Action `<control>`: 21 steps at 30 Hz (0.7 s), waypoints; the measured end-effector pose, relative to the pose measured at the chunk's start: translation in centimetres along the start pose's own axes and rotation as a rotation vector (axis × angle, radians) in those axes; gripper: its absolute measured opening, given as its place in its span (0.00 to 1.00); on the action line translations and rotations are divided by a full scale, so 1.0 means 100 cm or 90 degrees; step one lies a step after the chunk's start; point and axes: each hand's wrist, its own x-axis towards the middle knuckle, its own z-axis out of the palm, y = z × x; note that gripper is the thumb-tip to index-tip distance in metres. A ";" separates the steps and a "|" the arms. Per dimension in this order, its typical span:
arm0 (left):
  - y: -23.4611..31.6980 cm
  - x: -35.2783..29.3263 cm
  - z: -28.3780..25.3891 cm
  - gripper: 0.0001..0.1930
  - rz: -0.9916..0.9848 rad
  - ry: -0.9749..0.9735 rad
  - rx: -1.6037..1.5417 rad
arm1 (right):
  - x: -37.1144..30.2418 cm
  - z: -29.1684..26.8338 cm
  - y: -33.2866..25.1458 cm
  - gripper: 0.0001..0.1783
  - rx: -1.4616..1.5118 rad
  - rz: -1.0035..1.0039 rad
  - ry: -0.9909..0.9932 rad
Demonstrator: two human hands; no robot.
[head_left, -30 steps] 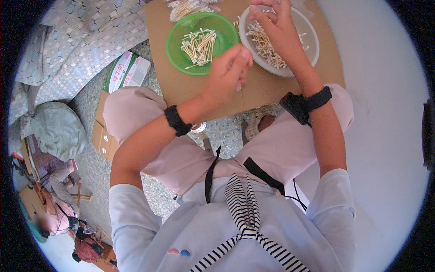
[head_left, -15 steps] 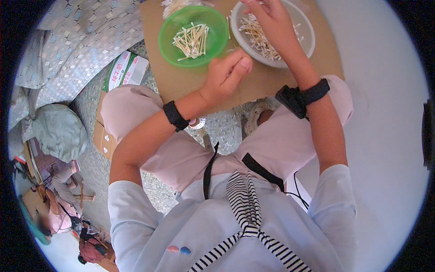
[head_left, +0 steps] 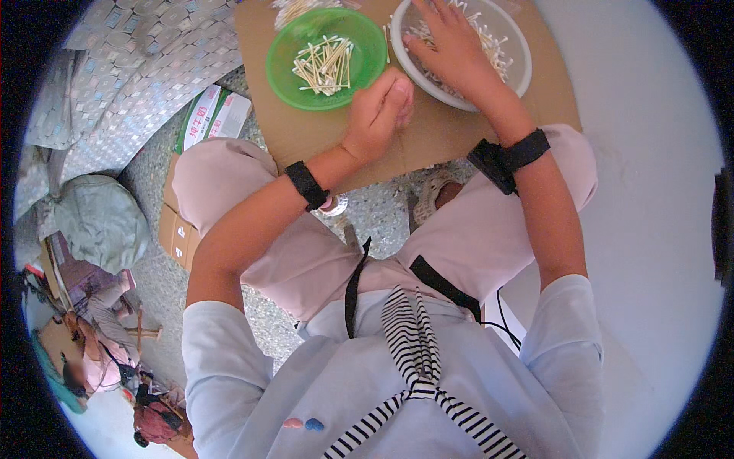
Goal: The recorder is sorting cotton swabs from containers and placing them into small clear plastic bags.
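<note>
Partly covered: cotton swabs (head_left: 497, 55) beneath the spread right hand (head_left: 453, 57).
Its upper fingertips are cut off; the left hand (head_left: 380, 115) curls closed, any contents hidden.

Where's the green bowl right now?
In the head view, the green bowl sits on the cardboard, left of the white bowl, with the left hand near its lower right edge.

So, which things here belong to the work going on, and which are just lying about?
Apparently part of the work:
Green bowl
Whitish bowl
Cotton swabs, in both bowls and beyond the green one
Cardboard surface

Apparently just lying about:
Green-and-white package
Cardboard box by the left knee
Patterned cloth
</note>
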 end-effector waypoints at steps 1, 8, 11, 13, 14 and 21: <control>-0.003 0.002 0.003 0.16 0.004 0.033 -0.061 | 0.000 0.001 0.000 0.33 -0.024 0.016 -0.021; 0.018 0.007 0.003 0.15 0.065 0.081 -0.166 | -0.004 0.004 -0.002 0.36 -0.062 0.061 -0.043; 0.015 -0.002 0.004 0.15 -0.010 0.018 -0.120 | -0.003 0.006 -0.003 0.37 -0.081 0.048 -0.055; 0.008 0.002 0.008 0.15 -0.013 -0.014 -0.118 | -0.001 0.006 0.000 0.37 -0.076 0.054 -0.058; 0.005 0.003 0.007 0.15 -0.015 -0.046 -0.118 | -0.001 0.007 0.001 0.37 -0.072 0.060 -0.061; 0.020 0.005 0.007 0.16 0.014 -0.042 -0.154 | -0.005 0.006 -0.001 0.38 -0.078 0.054 -0.069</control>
